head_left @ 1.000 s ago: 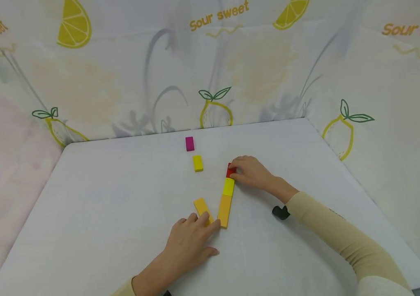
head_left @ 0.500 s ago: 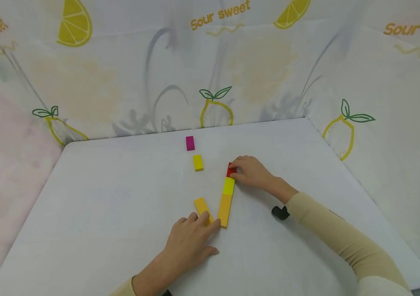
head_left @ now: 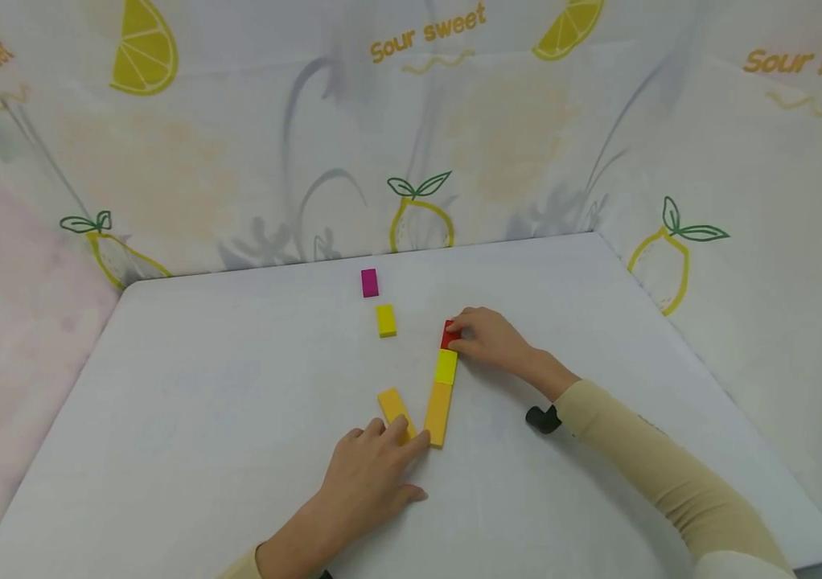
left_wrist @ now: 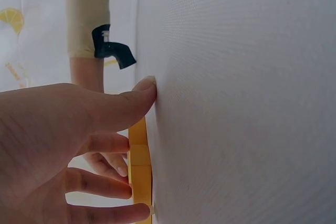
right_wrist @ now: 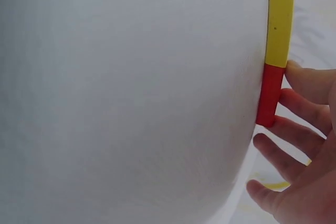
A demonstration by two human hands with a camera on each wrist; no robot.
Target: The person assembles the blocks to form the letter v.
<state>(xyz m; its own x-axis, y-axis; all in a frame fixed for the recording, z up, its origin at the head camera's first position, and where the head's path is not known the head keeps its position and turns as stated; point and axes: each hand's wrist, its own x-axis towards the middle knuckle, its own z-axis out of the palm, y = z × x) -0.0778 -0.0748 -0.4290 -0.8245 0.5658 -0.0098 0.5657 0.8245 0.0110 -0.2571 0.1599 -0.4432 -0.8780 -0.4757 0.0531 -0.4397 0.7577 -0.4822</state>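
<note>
We observe the right hand (head_left: 492,338), its grip pinching the red block (head_left: 447,338) between thumb and fingers; this block lies on the bench (head_left: 201,402) at the far end of a straight row. Nearer, end to end, we list a yellow block (head_left: 445,367) and a long orange block (head_left: 438,410). We see the left hand (head_left: 369,474) with its grip spread, touching the slanted orange block (head_left: 391,404) and the row's near end. Farther back, we note the loose yellow block (head_left: 386,321) and a magenta block (head_left: 370,283).
</note>
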